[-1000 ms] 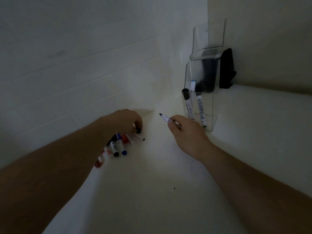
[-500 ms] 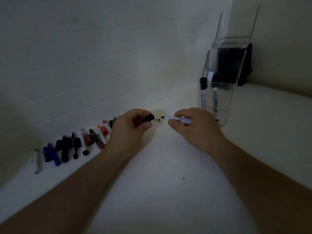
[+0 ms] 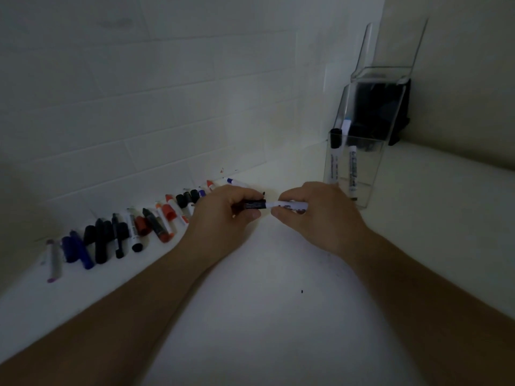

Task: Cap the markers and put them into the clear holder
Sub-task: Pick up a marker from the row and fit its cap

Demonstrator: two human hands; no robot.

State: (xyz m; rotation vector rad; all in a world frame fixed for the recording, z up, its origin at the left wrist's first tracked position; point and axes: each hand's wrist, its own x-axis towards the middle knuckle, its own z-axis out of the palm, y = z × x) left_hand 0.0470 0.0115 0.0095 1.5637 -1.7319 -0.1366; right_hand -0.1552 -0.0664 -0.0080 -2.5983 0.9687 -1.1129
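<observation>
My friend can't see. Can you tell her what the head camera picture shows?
Two hands meet over a white counter: the left hand holds a black cap at the tip of a white marker held by the right hand. Loose markers lie left; a clear holder with two markers stands right.

White counter [image 3: 264, 316] bears markers [image 3: 117, 235], holder [image 3: 373, 174]

You have one view only: a wide-angle head camera, aimed forward and down at a white counter [image 3: 267, 316] from close above. Both forearms enter from the lower corners and meet just above frame centre. A tiled wall [image 3: 167, 93] fills the upper left; a clear holder [image 3: 359, 174] stands at upper right. Straight lines bow toward the edges. No second view overlaps this one.
</observation>
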